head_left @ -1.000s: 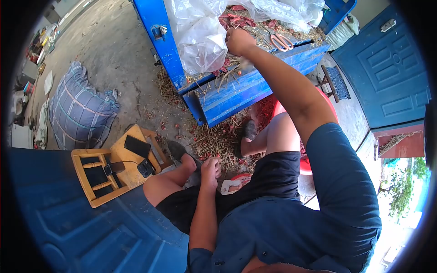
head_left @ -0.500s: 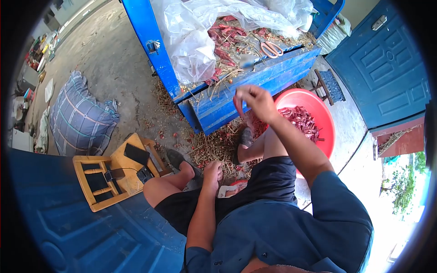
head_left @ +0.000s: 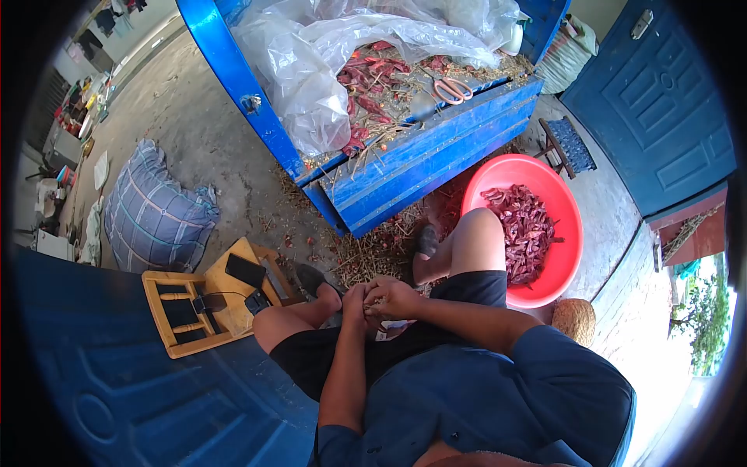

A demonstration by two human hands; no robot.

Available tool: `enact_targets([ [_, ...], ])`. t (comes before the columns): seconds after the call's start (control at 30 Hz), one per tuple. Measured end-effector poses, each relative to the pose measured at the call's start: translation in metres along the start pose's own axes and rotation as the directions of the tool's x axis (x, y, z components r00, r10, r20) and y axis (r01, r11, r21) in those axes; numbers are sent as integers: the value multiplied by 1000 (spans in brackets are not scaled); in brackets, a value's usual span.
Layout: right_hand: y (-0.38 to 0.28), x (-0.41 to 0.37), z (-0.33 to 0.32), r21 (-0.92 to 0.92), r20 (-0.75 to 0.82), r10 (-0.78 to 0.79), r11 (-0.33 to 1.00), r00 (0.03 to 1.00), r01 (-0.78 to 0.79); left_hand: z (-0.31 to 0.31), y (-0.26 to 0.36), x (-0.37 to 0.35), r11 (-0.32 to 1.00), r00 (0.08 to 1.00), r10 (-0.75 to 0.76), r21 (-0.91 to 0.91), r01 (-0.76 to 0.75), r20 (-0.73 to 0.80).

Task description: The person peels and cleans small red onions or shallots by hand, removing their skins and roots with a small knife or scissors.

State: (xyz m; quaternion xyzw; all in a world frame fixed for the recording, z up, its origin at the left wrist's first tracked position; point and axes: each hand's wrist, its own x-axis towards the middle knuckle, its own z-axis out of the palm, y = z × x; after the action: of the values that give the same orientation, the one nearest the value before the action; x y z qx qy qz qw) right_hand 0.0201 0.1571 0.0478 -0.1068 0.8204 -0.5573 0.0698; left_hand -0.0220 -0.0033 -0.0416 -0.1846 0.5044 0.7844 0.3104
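My left hand [head_left: 355,301] is closed in front of my lap, and what it holds is hidden. My right hand [head_left: 392,299] meets it there with curled fingers; the dried red chili pepper it carried a moment earlier is mostly out of sight between the hands. Beyond my knees, a blue cargo bed [head_left: 436,140] holds dried red chili peppers [head_left: 372,78], loose stems, clear plastic sheeting [head_left: 303,86] and scissors [head_left: 452,91] with pinkish handles. On my right stands a red basin [head_left: 566,257] with a heap of dried chili peppers [head_left: 523,233] in it.
A wooden chair [head_left: 175,307] at my left bears a dark phone-like slab [head_left: 245,270]. Behind it sits a stuffed checked bundle [head_left: 159,210]. Stems [head_left: 362,261] litter the ground between my feet. A small stool [head_left: 570,145] stands beyond the basin, near a blue door [head_left: 661,101].
My right hand has come down from near the cargo bed, with the chili pepper, to meet my left hand at my lap. The view has shifted slightly.
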Motion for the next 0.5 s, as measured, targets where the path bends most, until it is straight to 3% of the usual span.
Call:
enact_targets([
  [0.03, -2, -1, 3, -126, -62, -97, 988, 993, 89, -2, -2, 0, 992, 998, -45, -118, 39, -48],
  [0.17, -2, 1, 21, -238, -225, -114, 970, 968, 59, -18, -6, 2, 980, 992, -121, -156, 122, 21],
  [0.23, 5, 3, 28, -298, -327, -78, 954, 942, -24, -14, -10, 0, 990, 982, -134, -62, 127, -130],
  [0.47, 13, 0, 39, -284, -387, 121, 927, 914, -243, -13, -27, 15, 990, 981, -130, -72, 120, -145],
  [0.5, 30, 1, 47, -201, -369, 158, 949, 916, -245, -14, -28, 16, 989, 983, -137, -76, 128, -125],
])
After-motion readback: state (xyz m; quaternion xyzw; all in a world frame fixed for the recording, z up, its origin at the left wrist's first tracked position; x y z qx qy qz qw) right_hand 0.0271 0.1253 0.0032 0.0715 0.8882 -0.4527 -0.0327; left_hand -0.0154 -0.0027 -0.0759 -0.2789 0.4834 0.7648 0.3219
